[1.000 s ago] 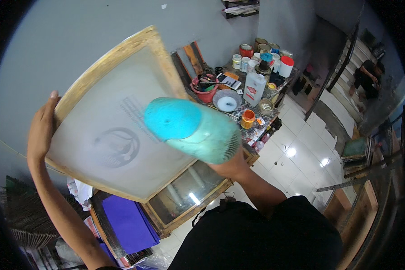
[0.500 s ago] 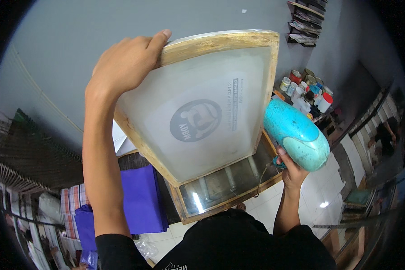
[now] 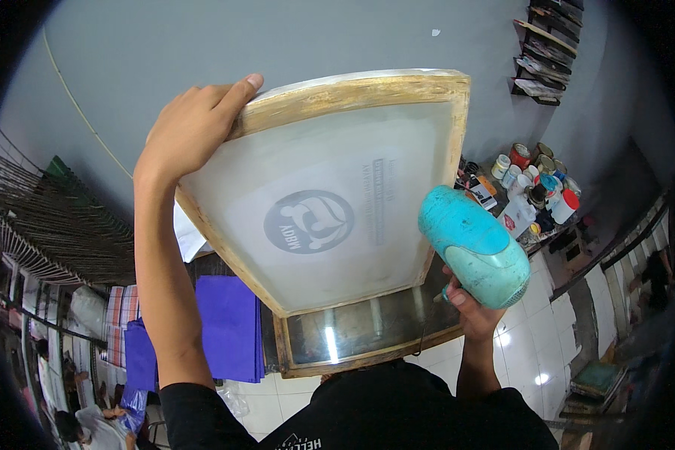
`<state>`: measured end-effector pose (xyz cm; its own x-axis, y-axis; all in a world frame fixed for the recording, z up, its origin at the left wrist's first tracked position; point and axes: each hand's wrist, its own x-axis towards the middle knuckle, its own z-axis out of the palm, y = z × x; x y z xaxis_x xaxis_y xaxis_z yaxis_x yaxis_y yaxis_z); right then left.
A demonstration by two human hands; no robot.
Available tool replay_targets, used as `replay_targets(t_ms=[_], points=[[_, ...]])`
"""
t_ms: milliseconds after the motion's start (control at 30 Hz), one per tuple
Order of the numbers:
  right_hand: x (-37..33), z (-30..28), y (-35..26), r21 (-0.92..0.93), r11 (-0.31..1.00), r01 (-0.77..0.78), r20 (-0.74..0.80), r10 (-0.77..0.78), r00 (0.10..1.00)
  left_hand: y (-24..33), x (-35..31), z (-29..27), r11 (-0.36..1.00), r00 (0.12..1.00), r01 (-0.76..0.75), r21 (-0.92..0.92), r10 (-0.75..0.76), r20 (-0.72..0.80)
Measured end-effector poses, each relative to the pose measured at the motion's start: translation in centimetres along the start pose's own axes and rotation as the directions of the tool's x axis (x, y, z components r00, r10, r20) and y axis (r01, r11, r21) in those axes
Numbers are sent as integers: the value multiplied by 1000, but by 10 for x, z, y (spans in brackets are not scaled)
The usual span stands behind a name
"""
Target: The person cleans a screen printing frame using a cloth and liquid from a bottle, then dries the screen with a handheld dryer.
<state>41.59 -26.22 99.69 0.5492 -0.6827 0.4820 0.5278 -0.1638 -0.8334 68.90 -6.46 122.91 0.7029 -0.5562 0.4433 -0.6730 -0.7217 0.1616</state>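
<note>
The left hand (image 3: pixel 193 131) clasped the upper-left part of 1 mesh-covered wooden frame (image 3: pixel 352 94), thumb along its top edge. Purple sheets (image 3: pixel 227 330) lay lower down. The frame was tilted above 1 glass-topped box (image 3: pixel 356 339). The right hand (image 3: pixel 475 313) grasped 1 blue hair dryer (image 3: pixel 474 244) from below, near the frame's right edge. Tubs (image 3: pixel 565 208) stood farther right.

Head-worn and upright, looking down and ahead through a fisheye lens, close to the left hand (image 3: pixel 193 129) and right hand (image 3: pixel 478 311), wide enough to catch grey wall (image 3: pixel 277 41) beyond and tiled floor (image 3: pixel 526 330) below
</note>
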Motion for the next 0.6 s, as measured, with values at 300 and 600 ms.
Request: replay_targets(t_ms=[300,600], points=[[3,-2,3,175,983,57,92,-74,993,6,0,-1,999,999,42,1,-42,24],[1,9,-6,23,999,27,43,-28,999,9,-4,-7,999,998,39,-2,-39,56]])
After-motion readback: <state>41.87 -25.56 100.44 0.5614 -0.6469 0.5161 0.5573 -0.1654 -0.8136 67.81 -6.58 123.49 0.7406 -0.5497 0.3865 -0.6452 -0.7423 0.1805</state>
